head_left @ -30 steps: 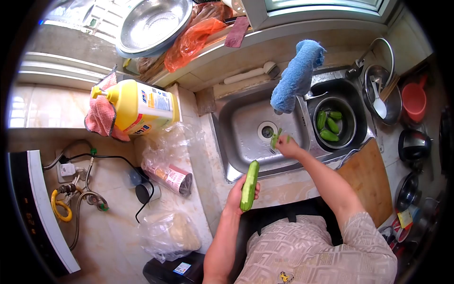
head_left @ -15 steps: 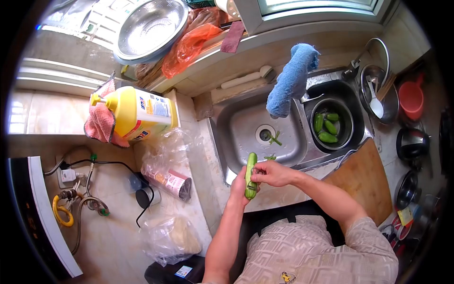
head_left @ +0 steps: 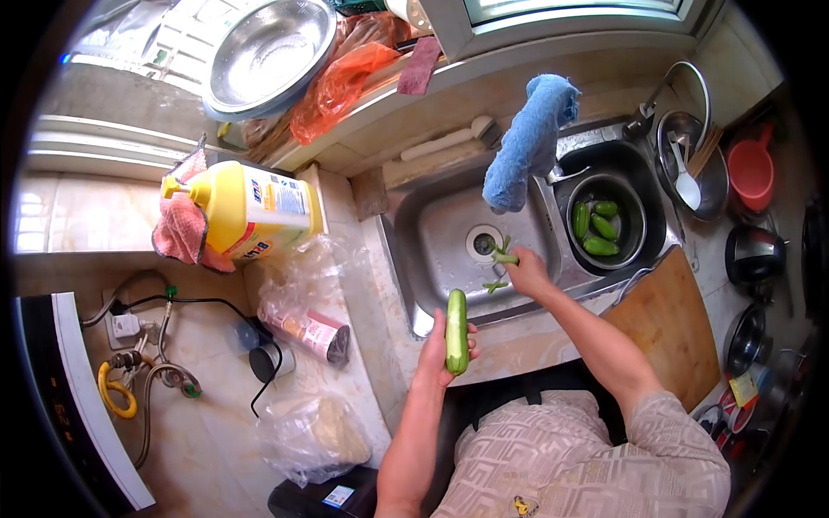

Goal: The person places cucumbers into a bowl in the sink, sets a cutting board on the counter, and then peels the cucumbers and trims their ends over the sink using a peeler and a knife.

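My left hand [head_left: 438,344] is wrapped round a long green vegetable [head_left: 457,332], held upright at the sink's front edge, with pale patches along its skin. Over the left basin [head_left: 432,233], my right hand [head_left: 528,272] is closed, and a short green piece [head_left: 505,257] sticks out from its fingers near the drain. Whether it also holds a small tool is hidden. Green scraps [head_left: 495,286] lie in the basin below that hand. In the right basin a metal pot [head_left: 641,226] holds several smaller green vegetables [head_left: 602,226].
A blue cloth [head_left: 531,142] hangs over the basin divider. A cutting board [head_left: 669,332] rests at the right, near a metal bowl [head_left: 710,194] with utensils. On the left are a yellow bottle [head_left: 226,211] and plastic bags [head_left: 315,436].
My right hand has moved from the long vegetable up and right, over the basin, where it was a second ago too. The long vegetable stays in my left hand, slightly lower.
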Action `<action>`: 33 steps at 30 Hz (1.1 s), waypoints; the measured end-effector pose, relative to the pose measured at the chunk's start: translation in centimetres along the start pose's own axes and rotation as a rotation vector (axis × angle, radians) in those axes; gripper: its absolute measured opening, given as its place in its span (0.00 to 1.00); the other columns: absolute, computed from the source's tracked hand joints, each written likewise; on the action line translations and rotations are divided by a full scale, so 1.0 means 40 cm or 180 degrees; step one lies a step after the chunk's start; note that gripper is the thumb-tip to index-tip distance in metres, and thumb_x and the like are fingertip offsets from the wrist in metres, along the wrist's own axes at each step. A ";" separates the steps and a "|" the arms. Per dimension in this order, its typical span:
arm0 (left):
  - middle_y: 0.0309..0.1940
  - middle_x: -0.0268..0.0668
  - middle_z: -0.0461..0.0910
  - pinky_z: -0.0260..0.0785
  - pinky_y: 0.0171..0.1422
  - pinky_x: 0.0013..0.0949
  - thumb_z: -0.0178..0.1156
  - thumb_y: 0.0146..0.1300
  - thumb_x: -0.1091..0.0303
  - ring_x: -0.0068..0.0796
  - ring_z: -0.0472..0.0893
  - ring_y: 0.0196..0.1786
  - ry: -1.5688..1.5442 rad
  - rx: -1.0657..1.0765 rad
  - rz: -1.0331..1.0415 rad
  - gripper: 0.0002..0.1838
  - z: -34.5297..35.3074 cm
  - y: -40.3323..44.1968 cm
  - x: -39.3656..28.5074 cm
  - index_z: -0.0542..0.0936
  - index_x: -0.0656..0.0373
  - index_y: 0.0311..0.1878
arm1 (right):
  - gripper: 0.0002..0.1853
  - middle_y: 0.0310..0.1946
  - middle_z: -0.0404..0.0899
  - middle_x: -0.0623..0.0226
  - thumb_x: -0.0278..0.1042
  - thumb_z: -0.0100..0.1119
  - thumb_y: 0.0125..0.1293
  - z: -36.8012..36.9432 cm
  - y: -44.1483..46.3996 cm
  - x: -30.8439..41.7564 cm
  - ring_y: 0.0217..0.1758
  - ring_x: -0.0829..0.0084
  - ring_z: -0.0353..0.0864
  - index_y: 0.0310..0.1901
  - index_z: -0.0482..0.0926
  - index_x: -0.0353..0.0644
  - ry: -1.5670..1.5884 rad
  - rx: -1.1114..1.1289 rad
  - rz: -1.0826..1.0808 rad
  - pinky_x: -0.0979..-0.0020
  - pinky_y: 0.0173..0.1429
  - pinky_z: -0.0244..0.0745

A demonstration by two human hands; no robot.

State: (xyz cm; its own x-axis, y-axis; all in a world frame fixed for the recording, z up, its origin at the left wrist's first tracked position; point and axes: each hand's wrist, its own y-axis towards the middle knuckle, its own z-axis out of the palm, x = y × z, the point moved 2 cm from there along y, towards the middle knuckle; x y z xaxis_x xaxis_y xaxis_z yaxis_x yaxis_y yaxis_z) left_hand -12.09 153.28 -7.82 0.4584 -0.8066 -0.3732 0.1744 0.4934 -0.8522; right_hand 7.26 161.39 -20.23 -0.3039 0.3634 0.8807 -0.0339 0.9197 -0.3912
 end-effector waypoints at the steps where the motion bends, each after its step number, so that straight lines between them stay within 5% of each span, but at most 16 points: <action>1: 0.31 0.36 0.77 0.75 0.29 0.33 0.37 0.75 0.44 0.27 0.77 0.28 -0.0033 -0.0055 0.0063 0.27 -0.001 0.014 -0.001 0.75 0.59 0.49 | 0.10 0.24 0.76 0.72 0.37 0.60 0.66 -0.009 -0.013 0.021 0.26 0.76 0.74 0.35 0.80 0.38 0.0355 0.0110 -0.0007 0.69 0.32 0.70; 4: 0.31 0.35 0.77 0.75 0.28 0.33 0.37 0.76 0.45 0.27 0.77 0.27 0.0008 -0.0110 -0.0107 0.26 -0.001 0.044 -0.010 0.75 0.58 0.49 | 0.13 0.26 0.77 0.72 0.42 0.57 0.70 -0.021 -0.133 0.201 0.23 0.81 0.71 0.35 0.80 0.40 0.0763 0.1938 0.0529 0.74 0.27 0.68; 8: 0.27 0.32 0.76 0.71 0.24 0.31 0.37 0.76 0.47 0.27 0.74 0.23 -0.0062 0.0038 -0.0346 0.22 -0.012 0.084 -0.009 0.74 0.54 0.48 | 0.14 0.28 0.78 0.74 0.43 0.55 0.72 -0.003 -0.197 0.259 0.25 0.83 0.71 0.36 0.78 0.40 0.0894 0.2627 0.0157 0.75 0.28 0.69; 11: 0.27 0.33 0.75 0.69 0.23 0.31 0.37 0.76 0.48 0.27 0.74 0.23 0.0272 -0.0182 -0.0326 0.21 0.014 0.066 -0.014 0.73 0.54 0.46 | 0.14 0.30 0.79 0.73 0.42 0.56 0.72 0.037 -0.162 0.186 0.29 0.82 0.73 0.36 0.78 0.38 0.1318 0.2239 -0.0706 0.74 0.33 0.70; 14: 0.29 0.34 0.75 0.68 0.23 0.30 0.35 0.76 0.48 0.26 0.73 0.24 0.0442 -0.0346 -0.0187 0.22 0.016 0.054 -0.018 0.73 0.53 0.47 | 0.14 0.31 0.80 0.72 0.41 0.57 0.72 0.018 -0.157 0.223 0.33 0.82 0.73 0.36 0.78 0.37 0.1226 0.2196 -0.0520 0.73 0.37 0.71; 18: 0.29 0.37 0.75 0.70 0.25 0.31 0.35 0.77 0.49 0.27 0.74 0.26 0.0403 -0.0012 -0.0395 0.23 -0.003 0.034 -0.007 0.72 0.57 0.52 | 0.13 0.25 0.76 0.73 0.42 0.59 0.69 0.003 -0.090 0.187 0.25 0.82 0.71 0.38 0.80 0.39 0.1095 0.2154 0.0350 0.75 0.28 0.68; 21: 0.29 0.35 0.74 0.67 0.24 0.28 0.35 0.76 0.46 0.25 0.72 0.26 0.0427 0.0090 -0.0438 0.23 -0.007 0.009 0.002 0.72 0.54 0.54 | 0.14 0.22 0.72 0.76 0.44 0.61 0.68 0.012 -0.030 0.130 0.21 0.83 0.69 0.36 0.80 0.40 0.1168 0.1636 0.0325 0.76 0.23 0.66; 24: 0.29 0.34 0.74 0.69 0.26 0.28 0.35 0.76 0.45 0.25 0.73 0.28 0.0279 0.0396 -0.0424 0.26 -0.006 -0.023 0.012 0.71 0.53 0.60 | 0.09 0.31 0.83 0.54 0.35 0.60 0.64 0.015 0.054 -0.007 0.33 0.56 0.84 0.36 0.82 0.37 -0.0385 0.0242 -0.0118 0.61 0.37 0.78; 27: 0.30 0.35 0.75 0.71 0.28 0.28 0.38 0.75 0.44 0.25 0.74 0.29 0.0162 -0.0074 -0.0171 0.27 0.021 -0.043 0.002 0.70 0.53 0.63 | 0.08 0.36 0.82 0.44 0.31 0.58 0.62 -0.036 0.036 -0.031 0.44 0.46 0.83 0.37 0.82 0.37 -0.2140 0.0357 -0.0127 0.56 0.46 0.77; 28: 0.31 0.35 0.76 0.71 0.29 0.28 0.38 0.75 0.44 0.25 0.75 0.30 0.0139 -0.0033 -0.0099 0.27 0.012 -0.030 -0.001 0.71 0.54 0.62 | 0.10 0.32 0.84 0.52 0.36 0.61 0.63 -0.037 0.020 -0.014 0.36 0.56 0.84 0.36 0.81 0.36 -0.2099 0.0084 -0.0158 0.60 0.41 0.77; 31: 0.32 0.36 0.76 0.72 0.30 0.29 0.38 0.76 0.46 0.26 0.75 0.31 -0.0008 0.0114 -0.0037 0.26 -0.025 0.030 0.008 0.72 0.56 0.60 | 0.14 0.27 0.82 0.66 0.42 0.62 0.66 -0.030 -0.039 0.045 0.29 0.73 0.79 0.36 0.79 0.37 0.0162 0.0506 0.0007 0.68 0.34 0.75; 33: 0.32 0.35 0.76 0.72 0.31 0.30 0.36 0.77 0.47 0.26 0.74 0.30 -0.0182 0.0213 -0.0159 0.27 -0.019 0.058 -0.001 0.70 0.59 0.61 | 0.15 0.24 0.76 0.75 0.45 0.60 0.69 -0.032 -0.132 0.152 0.27 0.85 0.71 0.36 0.77 0.39 0.1203 0.1534 0.0533 0.76 0.30 0.69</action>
State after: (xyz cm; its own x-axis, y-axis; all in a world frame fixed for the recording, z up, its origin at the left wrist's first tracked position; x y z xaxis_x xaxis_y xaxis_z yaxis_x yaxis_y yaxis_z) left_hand -12.37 154.20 -10.08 0.4963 -0.8118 -0.3077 0.2553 0.4752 -0.8420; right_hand 6.82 158.92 -12.46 0.0118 0.6051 0.7961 -0.4667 0.7074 -0.5308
